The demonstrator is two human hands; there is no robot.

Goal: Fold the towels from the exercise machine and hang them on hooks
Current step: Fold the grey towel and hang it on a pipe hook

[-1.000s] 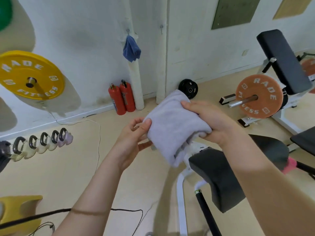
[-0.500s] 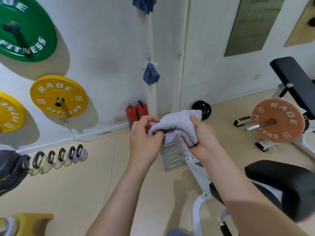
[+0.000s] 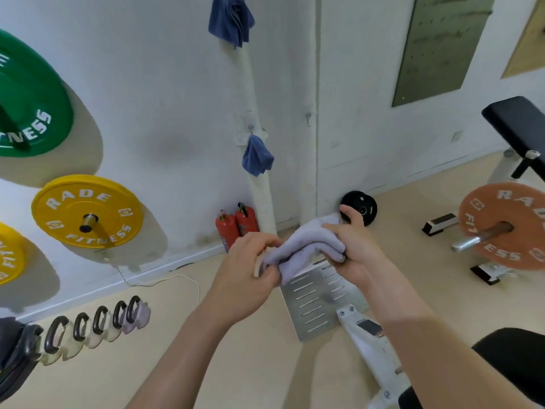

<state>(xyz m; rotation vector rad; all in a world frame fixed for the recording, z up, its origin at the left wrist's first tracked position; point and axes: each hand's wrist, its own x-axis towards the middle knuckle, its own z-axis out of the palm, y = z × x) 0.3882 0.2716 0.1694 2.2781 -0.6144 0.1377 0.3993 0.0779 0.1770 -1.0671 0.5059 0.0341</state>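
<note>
A folded pale lilac towel [image 3: 306, 245] is held between both hands in the middle of the view. My left hand [image 3: 247, 267] pinches its lower left end, fingers curled round the cloth. My right hand [image 3: 351, 249] grips its right side, thumb raised. On the white padded pipe [image 3: 259, 199] ahead, a small blue towel [image 3: 256, 154] hangs from a hook [image 3: 250, 128]; another blue towel [image 3: 230, 19] hangs higher up. A bare hook [image 3: 308, 118] sticks out of the wall right of the pipe. The exercise machine's white frame [image 3: 371, 349] and black pad [image 3: 513, 361] sit low right.
Green [image 3: 26, 107] and yellow [image 3: 85, 211] weight plates hang on the left wall. Kettlebells [image 3: 97, 323] line the floor at left. Two red extinguishers [image 3: 236, 225] stand by the pipe. A metal footplate [image 3: 318, 299] lies below my hands. An orange plate on a bar [image 3: 501, 225] and a bench stand right.
The towel went from a broad fold to a tighter bundle as my left hand closed on its end. My view tilted upward, bringing the upper blue towel and the hooks into sight.
</note>
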